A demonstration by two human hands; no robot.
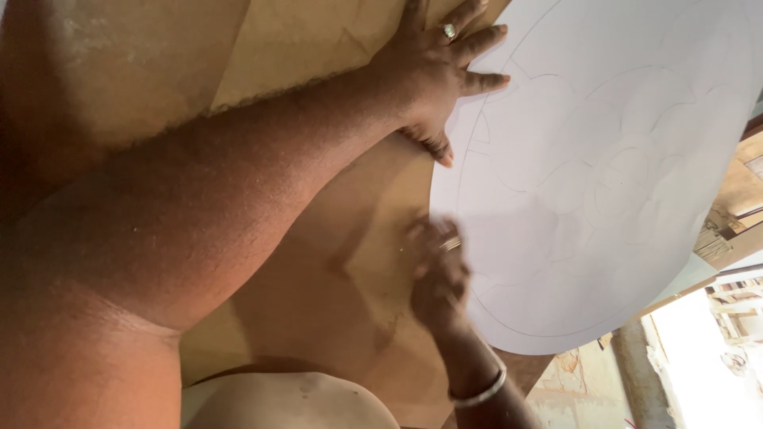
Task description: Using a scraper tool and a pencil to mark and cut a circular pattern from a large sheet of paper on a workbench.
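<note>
At the left, a flat brown wooden board [342, 286] is seen under a large white round paper template with faint drawn lines [604, 159], which lies to the right and covers most of the board there. The left hand [433, 67] is pressed flat with fingers spread on the far part of the paper's edge. The right hand [437, 274] is blurred at the near part of the edge; its fingers seem curled together, but whether something is held cannot be told. The paper could slip or crease if the flat hand is lifted — only this hand fixes it. Little free board remains at the right — the edge is close.
</note>
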